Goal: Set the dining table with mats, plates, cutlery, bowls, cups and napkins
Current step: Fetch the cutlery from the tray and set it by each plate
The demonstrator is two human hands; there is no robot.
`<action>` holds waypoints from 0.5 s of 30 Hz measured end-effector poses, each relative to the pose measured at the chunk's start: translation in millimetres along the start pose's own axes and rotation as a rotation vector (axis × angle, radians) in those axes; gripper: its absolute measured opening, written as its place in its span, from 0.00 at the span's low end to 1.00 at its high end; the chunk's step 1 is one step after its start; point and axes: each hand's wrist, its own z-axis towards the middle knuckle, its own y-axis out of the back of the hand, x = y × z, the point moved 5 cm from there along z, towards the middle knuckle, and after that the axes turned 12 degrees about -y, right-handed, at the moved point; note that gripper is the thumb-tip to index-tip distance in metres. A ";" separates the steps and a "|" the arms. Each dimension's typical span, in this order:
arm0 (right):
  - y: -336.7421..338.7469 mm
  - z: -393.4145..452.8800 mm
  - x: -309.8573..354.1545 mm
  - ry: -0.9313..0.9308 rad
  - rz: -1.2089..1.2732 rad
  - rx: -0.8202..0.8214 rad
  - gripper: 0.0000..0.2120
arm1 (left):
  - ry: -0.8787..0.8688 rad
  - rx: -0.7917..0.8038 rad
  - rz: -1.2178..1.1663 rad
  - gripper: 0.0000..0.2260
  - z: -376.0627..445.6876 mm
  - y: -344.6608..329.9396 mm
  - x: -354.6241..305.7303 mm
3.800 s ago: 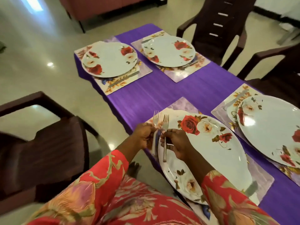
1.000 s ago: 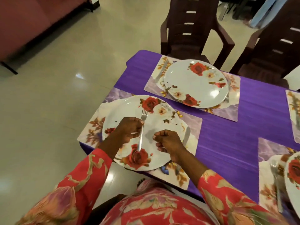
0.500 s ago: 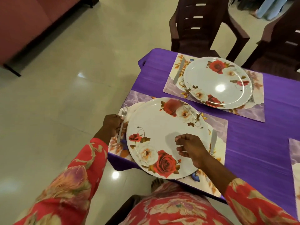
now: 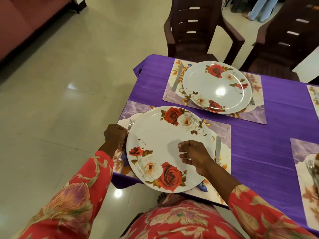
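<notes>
Left hand (image 4: 115, 135) grips the fork (image 4: 126, 138) beside the plate (image 4: 165, 149) at the table's corner; right hand (image 4: 195, 156) hovers, fingers loosely curled, empty

No readable text or labels

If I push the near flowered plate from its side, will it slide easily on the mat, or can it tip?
The near white round plate with red roses probably slides easily: its surface is glossy and the laminated floral place mat looks smooth. Tipping seems unlikely, since it is wide and shallow. It overhangs the table's near edge slightly, so a push toward you could drop it.
</notes>
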 end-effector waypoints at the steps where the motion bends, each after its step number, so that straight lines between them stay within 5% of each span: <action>1: 1.6 -0.4 0.2 0.004 0.007 -0.001 0.04 | -0.006 0.013 -0.002 0.05 -0.2 -0.9 -1.4; 8: 14.6 -5.7 -4.5 0.013 0.056 -0.024 0.05 | -0.009 -0.019 0.032 0.07 -5.3 0.9 -3.3; 15: 43.4 -13.7 -16.8 0.037 0.137 -0.086 0.06 | -0.241 -0.153 -0.040 0.04 -46.5 0.6 -80.5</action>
